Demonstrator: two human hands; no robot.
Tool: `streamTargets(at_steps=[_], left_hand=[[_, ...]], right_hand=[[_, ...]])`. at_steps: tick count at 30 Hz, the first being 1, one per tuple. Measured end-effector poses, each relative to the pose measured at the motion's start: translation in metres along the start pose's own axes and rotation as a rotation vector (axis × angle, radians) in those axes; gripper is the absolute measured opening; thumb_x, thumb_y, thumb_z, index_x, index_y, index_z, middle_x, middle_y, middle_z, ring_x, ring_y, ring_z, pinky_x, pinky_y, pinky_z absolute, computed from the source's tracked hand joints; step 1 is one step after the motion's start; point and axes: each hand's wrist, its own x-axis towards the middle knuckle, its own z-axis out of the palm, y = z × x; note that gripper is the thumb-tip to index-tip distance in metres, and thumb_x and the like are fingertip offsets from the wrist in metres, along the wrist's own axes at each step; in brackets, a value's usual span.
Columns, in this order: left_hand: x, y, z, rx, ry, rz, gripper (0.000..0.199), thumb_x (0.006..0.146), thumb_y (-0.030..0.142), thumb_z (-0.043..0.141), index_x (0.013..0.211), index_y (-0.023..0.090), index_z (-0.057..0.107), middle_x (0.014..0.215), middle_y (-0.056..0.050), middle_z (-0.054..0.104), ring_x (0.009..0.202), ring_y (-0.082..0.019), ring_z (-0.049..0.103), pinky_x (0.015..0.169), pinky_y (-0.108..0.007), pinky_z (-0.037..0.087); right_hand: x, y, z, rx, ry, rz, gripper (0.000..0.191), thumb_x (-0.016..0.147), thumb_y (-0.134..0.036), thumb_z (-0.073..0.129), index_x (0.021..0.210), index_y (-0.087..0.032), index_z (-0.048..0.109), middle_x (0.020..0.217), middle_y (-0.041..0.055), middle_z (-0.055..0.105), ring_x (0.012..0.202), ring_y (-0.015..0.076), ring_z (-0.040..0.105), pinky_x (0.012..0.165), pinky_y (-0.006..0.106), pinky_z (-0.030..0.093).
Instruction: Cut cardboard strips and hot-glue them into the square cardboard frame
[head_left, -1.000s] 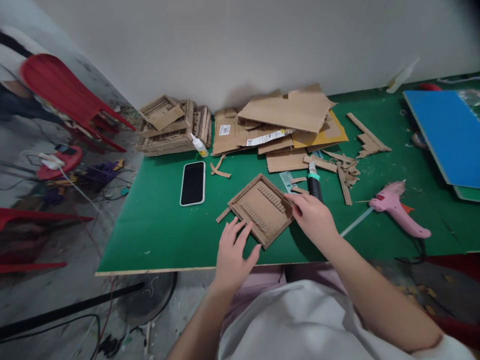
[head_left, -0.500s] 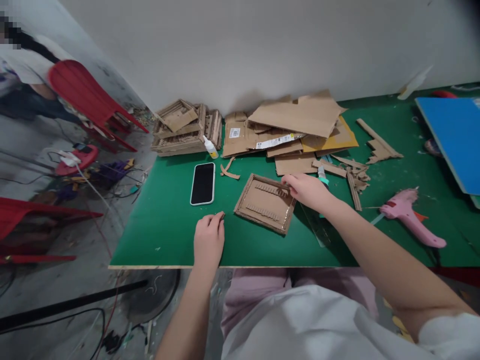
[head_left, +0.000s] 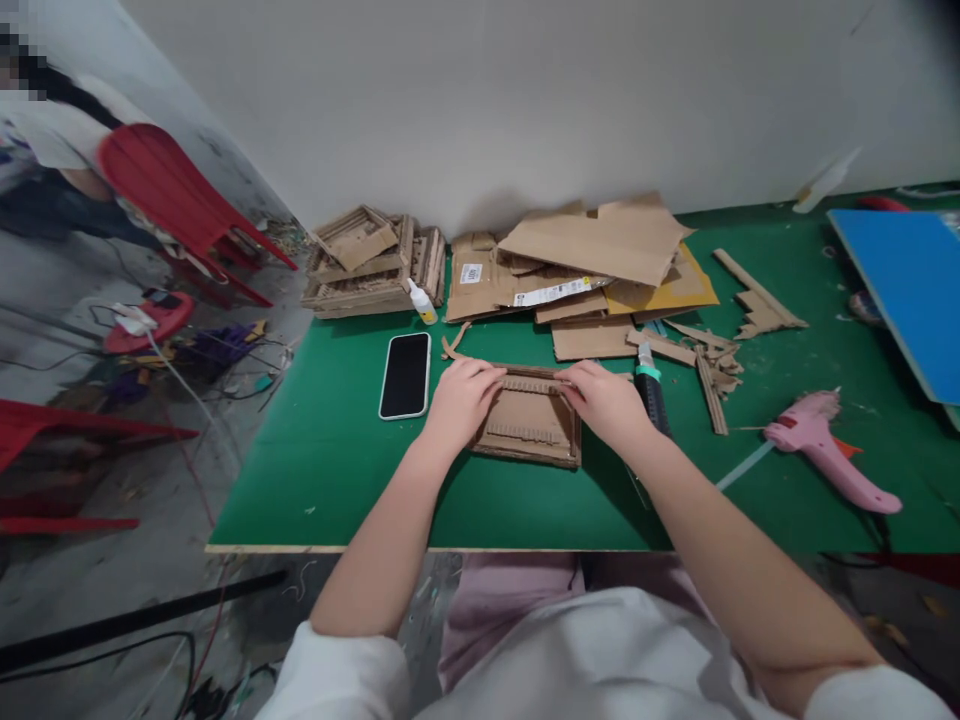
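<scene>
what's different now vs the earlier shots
The cardboard tray has turned counterclockwise, from a diamond to nearly square with the table's near edge. The left hand, off the tray half a second ago, has moved up and right to its far rim; the right hand is also there, near the right corner. The phone, glue bottle and pink glue gun stayed put.

The left hand [head_left: 463, 398] has come from eight o'clock onto the ten-o'clock corner of the corrugated-cardboard tray [head_left: 525, 412], which has turned anticlockwise.
</scene>
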Motion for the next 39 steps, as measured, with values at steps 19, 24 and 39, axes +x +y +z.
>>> streamTargets(at_steps=[19,24,39], left_hand=[[0.004,-0.011,0.027,-0.007,-0.066,0.014,0.021,0.085,0.024,0.049,0.094,0.022,0.068,0.087,-0.004,0.066,0.090,-0.020,0.049,0.078,-0.037,0.040],[0.004,-0.011,0.027,0.009,-0.064,0.027,0.022,0.086,0.024,0.048,0.093,0.023,0.068,0.086,-0.005,0.066,0.088,-0.020,0.049,0.077,-0.037,0.041],[-0.001,0.006,0.014,0.038,-0.094,0.141,0.030,0.085,0.008,0.038,0.105,0.013,0.061,0.094,-0.009,0.061,0.090,-0.018,0.050,0.085,-0.036,0.042]], right_hand=[[-0.006,0.000,0.029,-0.128,0.017,-0.017,0.025,0.086,-0.026,0.042,0.098,-0.026,0.064,0.096,-0.0004,0.064,0.076,0.0105,0.059,0.054,0.023,0.036],[-0.006,0.001,0.029,-0.140,0.039,-0.037,0.026,0.086,-0.025,0.041,0.097,-0.024,0.064,0.094,0.0010,0.064,0.075,0.0107,0.058,0.053,0.024,0.034],[-0.009,-0.009,0.020,-0.056,0.184,-0.270,0.031,0.083,-0.013,0.039,0.100,-0.013,0.064,0.094,0.0088,0.063,0.088,0.0197,0.049,0.081,0.031,0.043]])
